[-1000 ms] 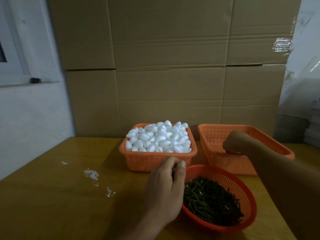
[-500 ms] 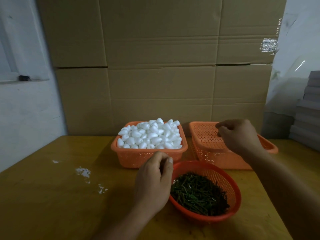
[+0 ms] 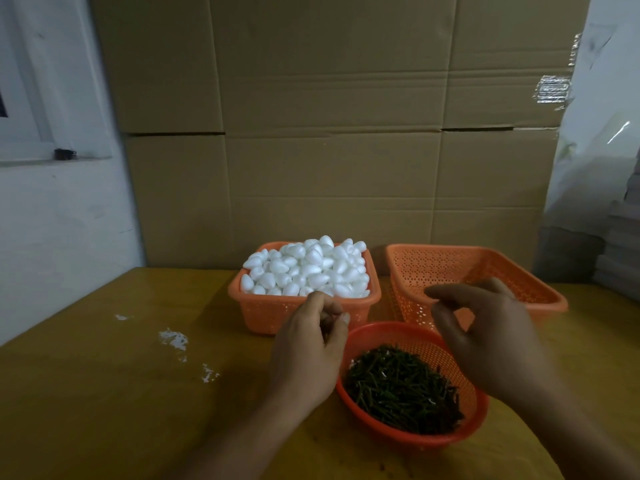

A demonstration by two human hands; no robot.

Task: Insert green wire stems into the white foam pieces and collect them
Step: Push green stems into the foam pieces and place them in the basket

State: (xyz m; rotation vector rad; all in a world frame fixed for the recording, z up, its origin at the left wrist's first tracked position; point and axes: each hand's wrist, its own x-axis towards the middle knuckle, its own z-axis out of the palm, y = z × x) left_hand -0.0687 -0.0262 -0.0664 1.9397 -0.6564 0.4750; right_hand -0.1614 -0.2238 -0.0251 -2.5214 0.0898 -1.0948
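White foam pieces (image 3: 308,268) are heaped in a square orange basket (image 3: 242,301) at the back of the table. Green wire stems (image 3: 398,386) fill a round orange bowl (image 3: 481,410) in front. My left hand (image 3: 308,351) hovers at the bowl's left rim, fingers curled round something dark that looks like stems. Blurred, my right hand (image 3: 485,337) hangs above the bowl's right side in front of an empty orange basket (image 3: 450,268). Its thumb and forefinger are curved with a gap between them and hold nothing that I can see.
The yellow wooden table (image 3: 104,393) carries white foam crumbs (image 3: 173,339) to the left. Large cardboard boxes (image 3: 329,133) wall off the back edge. A grey stack (image 3: 620,251) stands at the far right, a white wall on the left.
My right hand has come out of the empty basket, moving toward me and down over the bowl. My left hand has stayed curled at the bowl's left rim.
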